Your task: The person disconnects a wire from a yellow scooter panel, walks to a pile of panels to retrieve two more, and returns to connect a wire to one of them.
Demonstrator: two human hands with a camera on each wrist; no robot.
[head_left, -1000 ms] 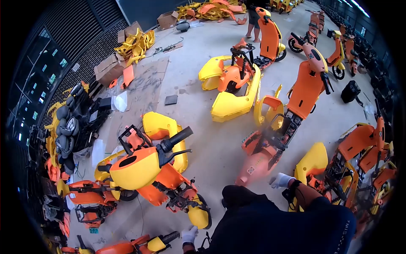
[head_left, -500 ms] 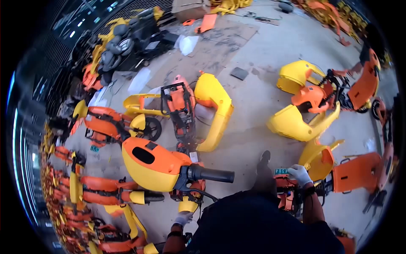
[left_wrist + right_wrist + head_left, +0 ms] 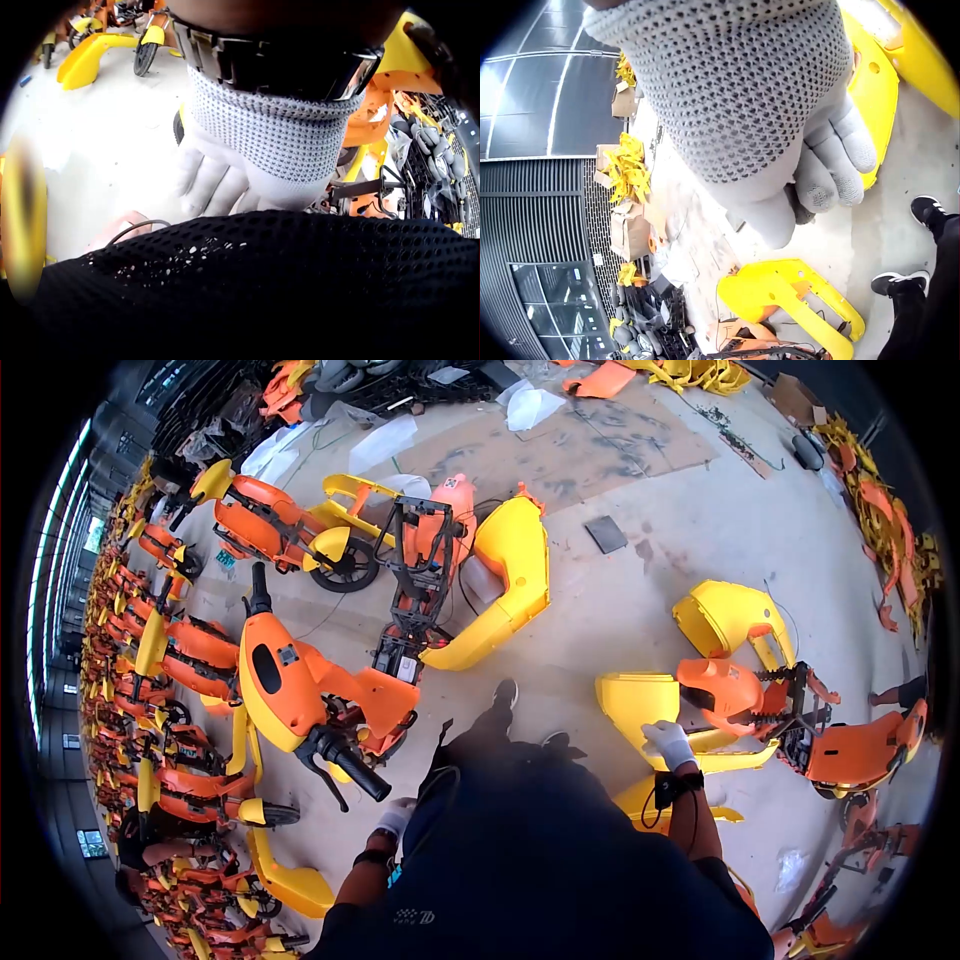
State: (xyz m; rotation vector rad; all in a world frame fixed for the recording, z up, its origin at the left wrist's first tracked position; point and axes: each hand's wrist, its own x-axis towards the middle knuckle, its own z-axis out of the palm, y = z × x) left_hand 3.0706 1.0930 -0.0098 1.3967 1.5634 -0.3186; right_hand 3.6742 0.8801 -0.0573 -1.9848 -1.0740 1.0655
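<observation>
My left hand (image 3: pixel 397 817), in a white knit glove, hangs beside the dark shirt, near the handlebar of an orange and yellow scooter (image 3: pixel 283 682). In the left wrist view its fingers (image 3: pixel 214 187) are loosely extended and hold nothing. My right hand (image 3: pixel 668 743), also gloved, is out over a yellow body panel (image 3: pixel 637 705) and overlaps it in the head view. In the right wrist view its fingers (image 3: pixel 832 161) bend slightly, and a small dark piece (image 3: pixel 802 213) shows between thumb and fingertips; I cannot tell whether it is held.
A stripped scooter frame (image 3: pixel 410 590) and a curved yellow panel (image 3: pixel 510 580) stand ahead. At right lies a partly dismantled orange scooter (image 3: pixel 760 705). Rows of scooters (image 3: pixel 190 790) fill the left side. Cardboard (image 3: pixel 590 460) and a dark flat square (image 3: pixel 605 534) are on the floor.
The head view has turned left, so the floor scene has swung right. My right hand has passed from the scooter with the green plate to the yellow panel. The left hand stays low at my side.
</observation>
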